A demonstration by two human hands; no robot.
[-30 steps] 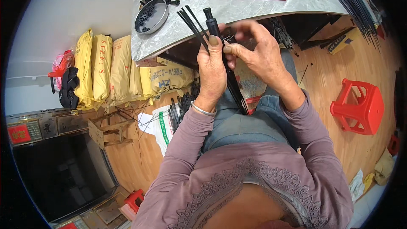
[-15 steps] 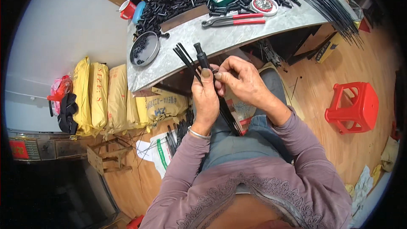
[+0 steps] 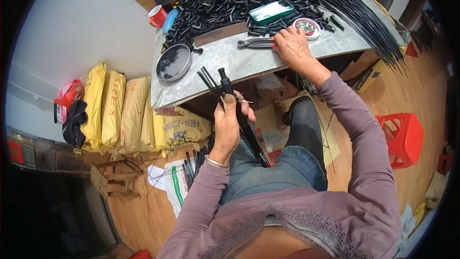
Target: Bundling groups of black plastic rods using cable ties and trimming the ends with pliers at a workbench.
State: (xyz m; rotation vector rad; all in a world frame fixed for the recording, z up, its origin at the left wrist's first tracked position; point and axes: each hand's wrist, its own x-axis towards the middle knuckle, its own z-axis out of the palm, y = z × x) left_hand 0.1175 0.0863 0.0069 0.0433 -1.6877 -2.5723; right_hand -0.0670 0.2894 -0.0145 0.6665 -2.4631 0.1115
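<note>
My left hand (image 3: 227,124) is closed around a bundle of thin black rods (image 3: 254,146) and a black ribbed tube piece (image 3: 225,80) that stands up above my thumb. Thin pale strands or pins (image 3: 244,100) stick out beside its fingers; they are too small to name. On the grey tabletop, my right hand (image 3: 293,49) is closed over the red handles of a pair of pincers (image 3: 256,43), whose metal jaws point left. The hand covers most of the handles. Just beyond its fingers is a round white dish (image 3: 314,35) of small metal parts.
A heap of short black tubes (image 3: 215,5) covers the back of the table (image 3: 225,53), with a green tray (image 3: 270,12) and long black rods (image 3: 354,19) at right. A round grey dish (image 3: 182,69) stands left. Yellow sacks (image 3: 112,110) and a red stool (image 3: 405,141) flank me.
My right hand has left the tube piece by my left hand and moved up and right onto the pincers' handles. My left hand keeps its hold. The view has shifted slightly.
</note>
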